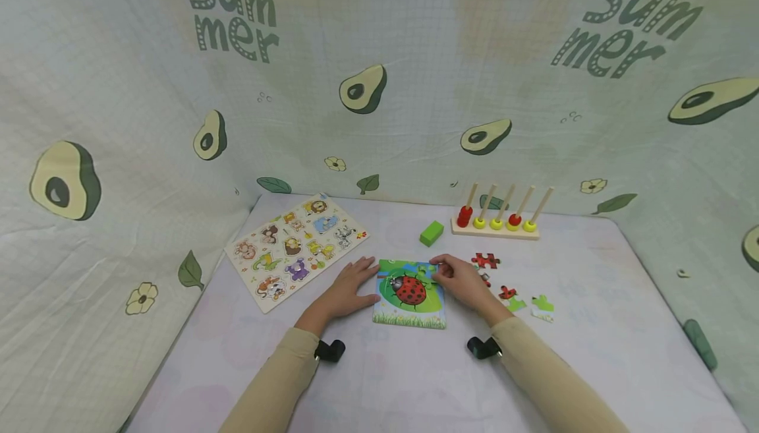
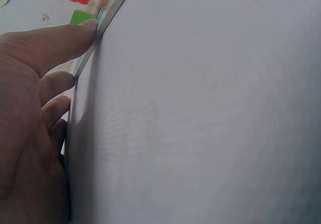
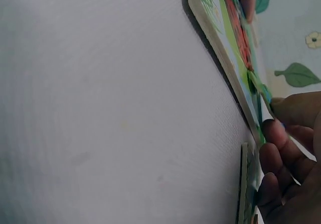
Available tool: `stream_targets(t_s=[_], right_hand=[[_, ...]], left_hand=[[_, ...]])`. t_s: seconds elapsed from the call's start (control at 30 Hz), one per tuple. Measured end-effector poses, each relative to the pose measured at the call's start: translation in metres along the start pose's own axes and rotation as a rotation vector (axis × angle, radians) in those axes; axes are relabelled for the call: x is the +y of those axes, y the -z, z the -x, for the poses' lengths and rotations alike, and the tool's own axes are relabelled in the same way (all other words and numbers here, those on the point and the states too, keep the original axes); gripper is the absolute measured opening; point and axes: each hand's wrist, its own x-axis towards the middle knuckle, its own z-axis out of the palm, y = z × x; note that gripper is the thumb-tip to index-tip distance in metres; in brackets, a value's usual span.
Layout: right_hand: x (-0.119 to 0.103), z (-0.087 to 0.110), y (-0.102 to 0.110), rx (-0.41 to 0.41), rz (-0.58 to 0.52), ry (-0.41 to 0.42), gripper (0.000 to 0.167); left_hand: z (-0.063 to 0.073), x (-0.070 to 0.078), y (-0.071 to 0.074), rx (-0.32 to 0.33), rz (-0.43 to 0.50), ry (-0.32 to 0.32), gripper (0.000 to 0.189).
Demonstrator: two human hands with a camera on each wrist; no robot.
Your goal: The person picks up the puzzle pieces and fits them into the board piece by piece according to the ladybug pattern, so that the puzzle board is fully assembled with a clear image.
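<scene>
Sleeved arms (image 1: 275, 374) flank the puzzle (image 1: 409, 314), its ladybug (image 1: 411, 290) crosswise, head left.

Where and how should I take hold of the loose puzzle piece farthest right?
Probably pinch the puzzle piece by its near and far edges, the right hand coming from the right: it lies flat, its right side is free, and another piece sits close on its left.

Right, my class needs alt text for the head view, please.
A person's right hand pinches a piece at the upper right of a ladybug jigsaw puzzle, while the left hand touches its left edge. Around it are loose jigsaw pieces, an animal puzzle board, a green block and a bead stacker.
</scene>
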Motion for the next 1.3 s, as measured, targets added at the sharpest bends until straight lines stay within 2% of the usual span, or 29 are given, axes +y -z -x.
stream_targets(t_s=[0.27, 0.43, 0.57, 0.9, 1.3], right_hand=[[0.000, 0.000, -0.002, 0.014, 0.072, 0.038, 0.031], [-0.001, 0.001, -0.003, -0.024, 0.147, 0.118, 0.039], [-0.002, 0.003, -0.005, -0.041, 0.259, 0.180, 0.041], [-0.004, 0.007, -0.007, -0.035, 0.353, 0.205, 0.041], [-0.006, 0.009, -0.008, -0.022, 0.385, 0.218, 0.042]], left_hand=[[0.000, -0.001, -0.001, 0.003, -0.003, -0.001, 0.072], [0.000, -0.002, -0.001, 0.004, -0.003, 0.001, 0.072], [0.000, -0.002, -0.001, 0.002, -0.004, 0.000, 0.073], [0.000, -0.002, -0.001, 0.007, 0.006, 0.005, 0.073], [-0.001, -0.004, -0.002, 0.003, 0.003, 0.008, 0.074]])
